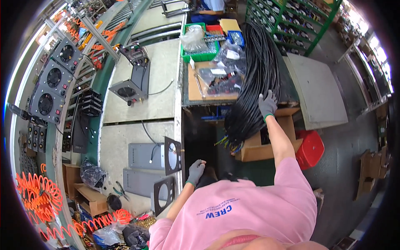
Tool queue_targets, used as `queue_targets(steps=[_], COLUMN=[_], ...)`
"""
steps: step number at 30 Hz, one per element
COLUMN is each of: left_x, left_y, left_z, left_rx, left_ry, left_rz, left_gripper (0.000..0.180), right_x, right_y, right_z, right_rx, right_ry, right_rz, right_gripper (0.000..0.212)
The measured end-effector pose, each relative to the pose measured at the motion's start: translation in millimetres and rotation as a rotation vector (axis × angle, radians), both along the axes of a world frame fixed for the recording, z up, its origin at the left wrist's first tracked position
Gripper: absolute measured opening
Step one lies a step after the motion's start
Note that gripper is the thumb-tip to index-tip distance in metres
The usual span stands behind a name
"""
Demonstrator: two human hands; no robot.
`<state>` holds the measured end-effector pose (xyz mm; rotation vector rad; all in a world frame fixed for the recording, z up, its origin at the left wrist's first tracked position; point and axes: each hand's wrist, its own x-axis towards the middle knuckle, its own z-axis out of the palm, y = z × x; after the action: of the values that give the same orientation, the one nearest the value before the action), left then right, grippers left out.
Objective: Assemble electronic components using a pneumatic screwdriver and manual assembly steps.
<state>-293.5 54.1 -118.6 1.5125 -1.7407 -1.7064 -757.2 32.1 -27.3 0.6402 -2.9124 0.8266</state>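
A thick bundle of black cables (257,62) hangs over the near edge of a dark bench, its coloured wire ends (229,143) low down. On the right side of this bundle lies my right hand (267,105), in a grey glove with fingers spread. My left hand (196,171), gloved too, is low beside the worktable edge, its fingers curled together and nothing visible in them. Just left of it, two grey metal panels (146,156) lie on the worktable, with black end plates (173,156) standing up, each with a round hole.
A metal housing with a fan (130,89) stands on the pale worktable (160,83). Green bins (200,56) and bagged parts (227,58) sit on the bench. Below are an open cardboard box (266,152) and a red bin (310,148). Orange coiled hoses (39,196) hang left; a person (208,10) is beyond.
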Motion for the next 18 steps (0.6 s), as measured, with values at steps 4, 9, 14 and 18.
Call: queue_targets(steps=[4,9,14,18], left_x=[-11,-27,-70,-120], left_y=[-26,-33,-35,-51], left_z=[21,10,-13,1], left_rx=[-0.102,0.031,0.025,-0.010], left_ry=[-0.047,-0.159,-0.118,-0.093], left_rz=[-0.036,-0.061,-0.164,-0.257], left_gripper=[0.021,0.023,0.023,0.023], right_x=[-23,-10,-9,-8], right_y=[-53,-60,-69,-65], right_z=[7,-35,-32,-30], right_rx=[0.238,0.265,0.238,0.208], right_ry=[-0.116,0.343,0.374,0.370], right_rz=[-0.076,-0.116,-0.085,-0.084], right_gripper=[0.076,0.070,0.070,0.070])
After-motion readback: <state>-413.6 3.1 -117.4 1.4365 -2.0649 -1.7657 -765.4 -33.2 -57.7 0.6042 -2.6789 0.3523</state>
